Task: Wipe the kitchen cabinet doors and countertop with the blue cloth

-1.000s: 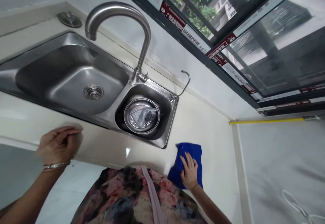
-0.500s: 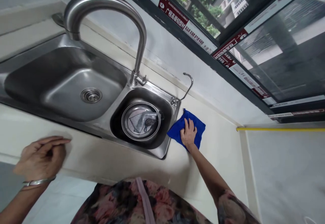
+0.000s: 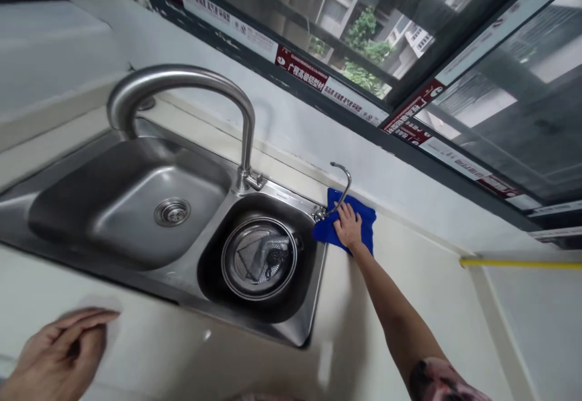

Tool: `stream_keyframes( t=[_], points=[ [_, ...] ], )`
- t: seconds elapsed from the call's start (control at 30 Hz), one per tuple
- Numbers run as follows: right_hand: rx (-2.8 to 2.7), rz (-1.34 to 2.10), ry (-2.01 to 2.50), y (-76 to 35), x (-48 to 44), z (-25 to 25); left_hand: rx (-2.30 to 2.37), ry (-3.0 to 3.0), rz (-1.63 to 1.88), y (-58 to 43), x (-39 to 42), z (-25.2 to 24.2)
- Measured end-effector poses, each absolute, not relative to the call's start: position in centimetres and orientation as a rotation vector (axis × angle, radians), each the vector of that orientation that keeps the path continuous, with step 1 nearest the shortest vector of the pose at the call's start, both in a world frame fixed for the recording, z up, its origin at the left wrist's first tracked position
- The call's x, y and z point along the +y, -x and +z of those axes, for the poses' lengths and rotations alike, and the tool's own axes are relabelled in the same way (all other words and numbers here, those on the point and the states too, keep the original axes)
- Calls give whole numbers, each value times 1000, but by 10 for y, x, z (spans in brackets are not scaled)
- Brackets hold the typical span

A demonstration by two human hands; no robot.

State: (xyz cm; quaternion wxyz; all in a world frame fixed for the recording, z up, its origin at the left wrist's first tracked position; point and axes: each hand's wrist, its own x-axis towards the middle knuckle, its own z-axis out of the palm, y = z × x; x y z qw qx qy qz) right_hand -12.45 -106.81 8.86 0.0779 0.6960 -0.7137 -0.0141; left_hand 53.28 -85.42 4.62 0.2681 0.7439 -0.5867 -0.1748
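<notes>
As right hand presses, blue cloth lies underneath.

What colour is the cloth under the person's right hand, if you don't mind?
The cloth is bright blue, best seen in the head view.

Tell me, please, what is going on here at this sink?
A person's right hand presses a blue cloth onto the counter at the corner of the double steel sink, beside a thin curved metal spout. The left hand is open and blurred at the counter in front of the sink. A round mesh strainer sits in the smaller bowl.
</notes>
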Motion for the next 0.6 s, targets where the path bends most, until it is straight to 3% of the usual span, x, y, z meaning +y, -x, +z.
stream_keyframes(
  t=[0.23,0.6],
  points=[
    [-2220,45,-2055,130,-1084,85,-1429,-1960,-376,-510,-852,75],
    [-2035,413,-2126,131,-967,53,-1521,-1871,-151,-504,-842,62]
  ],
)
